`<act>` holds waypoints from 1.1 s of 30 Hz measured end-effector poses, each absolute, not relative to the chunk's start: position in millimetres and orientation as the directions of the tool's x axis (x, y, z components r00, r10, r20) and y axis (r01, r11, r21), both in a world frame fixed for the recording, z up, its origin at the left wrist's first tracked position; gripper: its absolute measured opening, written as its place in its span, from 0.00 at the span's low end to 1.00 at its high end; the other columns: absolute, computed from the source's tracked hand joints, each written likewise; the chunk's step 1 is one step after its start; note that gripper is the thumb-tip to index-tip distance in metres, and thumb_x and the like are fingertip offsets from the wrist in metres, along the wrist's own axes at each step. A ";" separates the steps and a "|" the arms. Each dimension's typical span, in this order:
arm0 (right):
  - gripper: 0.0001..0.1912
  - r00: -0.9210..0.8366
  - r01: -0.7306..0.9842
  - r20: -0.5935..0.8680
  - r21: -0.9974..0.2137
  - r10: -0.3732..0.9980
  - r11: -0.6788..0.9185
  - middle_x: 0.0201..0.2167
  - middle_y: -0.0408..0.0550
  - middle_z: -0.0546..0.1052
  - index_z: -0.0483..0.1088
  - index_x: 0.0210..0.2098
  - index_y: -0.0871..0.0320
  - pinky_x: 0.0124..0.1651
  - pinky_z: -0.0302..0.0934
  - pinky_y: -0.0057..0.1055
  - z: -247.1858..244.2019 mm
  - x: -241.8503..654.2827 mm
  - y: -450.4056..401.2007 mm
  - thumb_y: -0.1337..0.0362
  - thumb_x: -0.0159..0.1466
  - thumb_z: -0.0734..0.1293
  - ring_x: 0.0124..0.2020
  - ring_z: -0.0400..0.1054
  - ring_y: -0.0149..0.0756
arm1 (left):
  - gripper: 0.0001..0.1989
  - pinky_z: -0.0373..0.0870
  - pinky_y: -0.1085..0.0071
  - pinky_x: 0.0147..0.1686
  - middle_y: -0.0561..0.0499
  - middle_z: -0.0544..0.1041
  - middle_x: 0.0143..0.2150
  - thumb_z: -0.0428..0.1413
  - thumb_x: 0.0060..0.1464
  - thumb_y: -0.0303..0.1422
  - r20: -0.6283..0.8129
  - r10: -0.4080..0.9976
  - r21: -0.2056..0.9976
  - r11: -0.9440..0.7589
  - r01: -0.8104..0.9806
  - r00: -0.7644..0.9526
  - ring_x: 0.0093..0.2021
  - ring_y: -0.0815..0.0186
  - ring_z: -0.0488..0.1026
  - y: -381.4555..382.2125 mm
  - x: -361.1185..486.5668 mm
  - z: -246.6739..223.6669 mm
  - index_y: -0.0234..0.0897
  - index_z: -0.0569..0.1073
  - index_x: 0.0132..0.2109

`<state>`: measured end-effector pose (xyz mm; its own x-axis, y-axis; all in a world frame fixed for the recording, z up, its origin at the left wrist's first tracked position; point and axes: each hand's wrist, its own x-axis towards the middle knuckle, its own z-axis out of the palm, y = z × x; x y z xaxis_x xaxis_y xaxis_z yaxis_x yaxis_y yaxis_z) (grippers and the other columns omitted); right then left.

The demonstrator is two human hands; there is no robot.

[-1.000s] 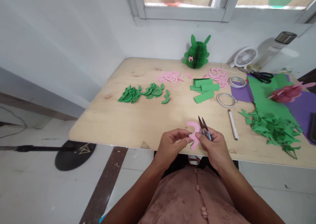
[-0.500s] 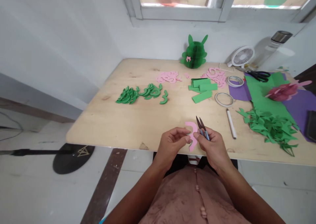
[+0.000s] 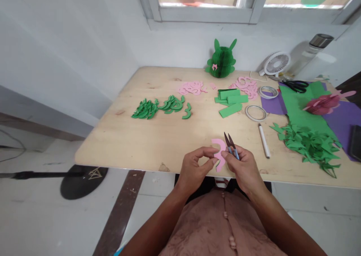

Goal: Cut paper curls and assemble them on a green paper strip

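Near the table's front edge I hold a curved pink paper cutout (image 3: 220, 145) between both hands. Its outline is wavy, and a thin sliver of green shows at its inner edge. The thumb and index finger of my left hand (image 3: 197, 164) touch its left side, a little apart from each other. My right hand (image 3: 242, 167) pinches its right side with the thumb. Held in that same hand are small scissors (image 3: 231, 145) with blue handles, their dark blades pointing away from me and slightly parted. The right hand's fingers partly hide the handles.
Green curved cutouts (image 3: 146, 109) lie at left, pink scraps (image 3: 191, 87) behind. Folded green strips (image 3: 231, 100), tape rolls (image 3: 255, 113) and a white pen (image 3: 264, 141) lie right of centre. Green scraps (image 3: 310, 145), black scissors (image 3: 295, 85) and a small fan (image 3: 278, 63) are farther right.
My left thumb and index finger have parted slightly at the pink cutout's edge. The right hand, the small scissors and the cutout stay almost in place.
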<state>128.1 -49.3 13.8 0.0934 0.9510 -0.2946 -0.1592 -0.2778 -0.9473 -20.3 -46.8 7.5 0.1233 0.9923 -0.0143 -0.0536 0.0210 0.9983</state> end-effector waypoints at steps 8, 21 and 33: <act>0.12 0.099 -0.182 -0.307 -0.941 0.947 -0.286 0.15 0.33 0.54 0.65 0.22 0.58 0.20 0.34 0.26 15.5 127.0 -49.7 0.62 0.50 0.73 0.18 0.40 0.23 | 0.09 0.69 0.69 0.46 0.50 0.80 0.38 0.61 0.47 0.28 -0.020 0.994 1.000 0.021 -0.012 0.104 0.41 0.64 0.75 -46.6 -20.6 10.2 0.38 0.79 0.39; 0.13 0.094 -0.179 -0.293 -0.945 0.951 -0.274 0.15 0.33 0.53 0.63 0.22 0.58 0.20 0.34 0.26 14.8 126.2 -48.6 0.62 0.50 0.72 0.18 0.40 0.23 | 0.11 0.68 0.66 0.48 0.49 0.79 0.38 0.61 0.47 0.29 0.001 0.994 1.000 0.002 -0.027 0.106 0.39 0.64 0.74 -46.3 -21.4 7.1 0.38 0.78 0.41; 0.12 0.100 -0.160 -0.309 -0.943 0.946 -0.291 0.16 0.35 0.56 0.66 0.24 0.59 0.20 0.34 0.26 16.2 126.6 -48.6 0.60 0.50 0.73 0.17 0.42 0.23 | 0.09 0.70 0.71 0.38 0.49 0.80 0.32 0.63 0.45 0.33 -0.247 0.968 0.907 0.245 -0.344 0.037 0.33 0.67 0.75 -41.0 -14.9 18.9 0.35 0.78 0.36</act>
<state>126.6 -48.6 16.2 0.1000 0.9458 -0.3089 -0.1596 -0.2912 -0.9433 -14.9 -41.0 18.9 0.0374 0.9683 -0.2471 -0.3439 0.2447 0.9066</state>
